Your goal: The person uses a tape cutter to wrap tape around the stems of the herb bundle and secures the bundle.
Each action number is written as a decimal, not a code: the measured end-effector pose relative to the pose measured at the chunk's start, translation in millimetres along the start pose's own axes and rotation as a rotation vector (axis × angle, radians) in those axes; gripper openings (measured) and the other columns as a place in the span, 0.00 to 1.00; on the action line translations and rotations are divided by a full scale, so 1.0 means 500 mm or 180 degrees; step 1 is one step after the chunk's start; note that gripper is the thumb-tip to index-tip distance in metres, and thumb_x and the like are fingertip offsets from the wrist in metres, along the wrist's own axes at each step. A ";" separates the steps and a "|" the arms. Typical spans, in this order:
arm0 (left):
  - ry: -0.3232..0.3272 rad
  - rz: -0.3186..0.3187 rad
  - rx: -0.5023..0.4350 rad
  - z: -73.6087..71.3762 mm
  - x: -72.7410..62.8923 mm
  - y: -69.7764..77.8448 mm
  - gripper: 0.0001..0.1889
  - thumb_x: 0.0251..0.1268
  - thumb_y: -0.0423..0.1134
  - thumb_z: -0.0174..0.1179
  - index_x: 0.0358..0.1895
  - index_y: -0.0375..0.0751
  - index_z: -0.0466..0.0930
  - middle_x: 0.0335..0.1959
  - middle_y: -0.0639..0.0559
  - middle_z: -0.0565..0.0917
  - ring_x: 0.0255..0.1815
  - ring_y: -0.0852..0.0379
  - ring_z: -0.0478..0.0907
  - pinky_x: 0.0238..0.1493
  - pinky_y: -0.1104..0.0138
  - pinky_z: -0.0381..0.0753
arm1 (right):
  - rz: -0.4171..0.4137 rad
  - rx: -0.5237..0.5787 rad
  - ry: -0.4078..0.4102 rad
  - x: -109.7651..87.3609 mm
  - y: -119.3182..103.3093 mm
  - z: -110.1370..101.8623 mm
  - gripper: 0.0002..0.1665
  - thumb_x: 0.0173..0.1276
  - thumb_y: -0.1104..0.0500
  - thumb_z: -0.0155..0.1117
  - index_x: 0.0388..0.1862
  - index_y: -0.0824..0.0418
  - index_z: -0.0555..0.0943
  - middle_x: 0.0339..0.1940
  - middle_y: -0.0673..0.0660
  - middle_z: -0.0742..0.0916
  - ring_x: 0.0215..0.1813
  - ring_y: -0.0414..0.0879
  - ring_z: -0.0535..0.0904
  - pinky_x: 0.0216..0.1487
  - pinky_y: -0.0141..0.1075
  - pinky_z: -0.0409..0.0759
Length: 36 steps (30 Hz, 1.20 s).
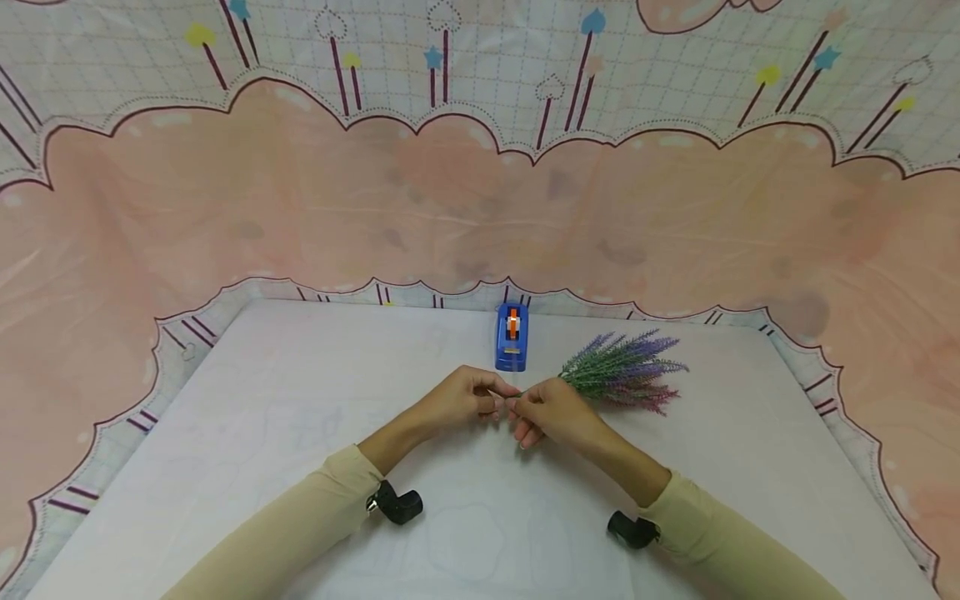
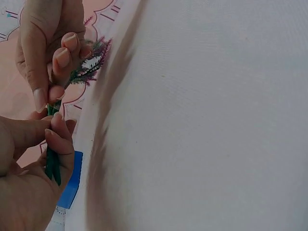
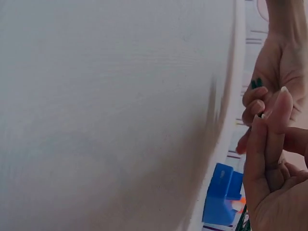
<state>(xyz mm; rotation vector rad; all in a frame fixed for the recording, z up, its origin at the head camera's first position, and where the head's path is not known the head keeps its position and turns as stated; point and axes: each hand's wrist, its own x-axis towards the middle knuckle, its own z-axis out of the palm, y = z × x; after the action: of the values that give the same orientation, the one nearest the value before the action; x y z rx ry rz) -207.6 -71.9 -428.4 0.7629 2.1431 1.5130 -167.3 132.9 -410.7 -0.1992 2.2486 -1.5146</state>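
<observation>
A bunch of artificial lavender (image 1: pixel 622 371) with purple and pink heads points to the right in the head view. My left hand (image 1: pixel 453 404) pinches its green stems (image 2: pixel 53 166) near their cut ends, which stick out past the fingers in the left wrist view. Close beside it, my right hand (image 1: pixel 558 412) holds the stems between thumb and fingertips, nearer the flower heads. The fingertips of both hands almost meet. Whether a piece of tape lies between them is too small to tell. Just beyond the hands stands a blue tape dispenser (image 1: pixel 512 360) with an orange roll centre.
A white-covered table (image 1: pixel 337 358) spreads beneath both hands. Behind it hangs a pink and white patterned cloth (image 1: pixel 450 192). Black wrist cameras, one on the left cuff (image 1: pixel 401 505) and one on the right cuff (image 1: pixel 632 530), jut inward above the table.
</observation>
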 end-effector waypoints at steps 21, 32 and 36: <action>0.0076 -0.0232 -0.0321 -0.004 0.010 0.009 0.11 0.68 0.23 0.58 0.50 0.29 0.85 0.42 0.37 0.88 0.32 0.55 0.82 0.33 0.68 0.77 | -0.0810 -0.2781 0.1033 0.001 -0.029 0.015 0.19 0.74 0.52 0.63 0.21 0.54 0.79 0.12 0.46 0.75 0.16 0.40 0.68 0.17 0.32 0.63; 0.0184 -0.0389 -0.0338 -0.011 0.014 0.000 0.10 0.63 0.23 0.62 0.46 0.27 0.88 0.40 0.35 0.89 0.27 0.57 0.81 0.30 0.69 0.76 | -0.1515 -0.3653 0.1460 0.004 -0.022 0.021 0.14 0.73 0.52 0.66 0.32 0.58 0.74 0.16 0.48 0.73 0.15 0.40 0.64 0.15 0.34 0.61; 0.0119 -0.0375 -0.0404 -0.010 0.012 0.000 0.09 0.64 0.23 0.62 0.46 0.25 0.85 0.39 0.35 0.89 0.28 0.56 0.81 0.30 0.69 0.77 | -0.1691 -0.3664 0.1524 0.009 -0.020 0.012 0.14 0.67 0.54 0.73 0.38 0.58 0.76 0.21 0.50 0.79 0.16 0.40 0.64 0.15 0.34 0.62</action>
<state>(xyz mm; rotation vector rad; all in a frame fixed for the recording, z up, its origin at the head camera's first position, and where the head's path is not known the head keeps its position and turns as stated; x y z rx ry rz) -215.3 -71.8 -426.6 0.5595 2.0569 1.5949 -170.1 122.2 -404.8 -0.8802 3.3998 -0.2195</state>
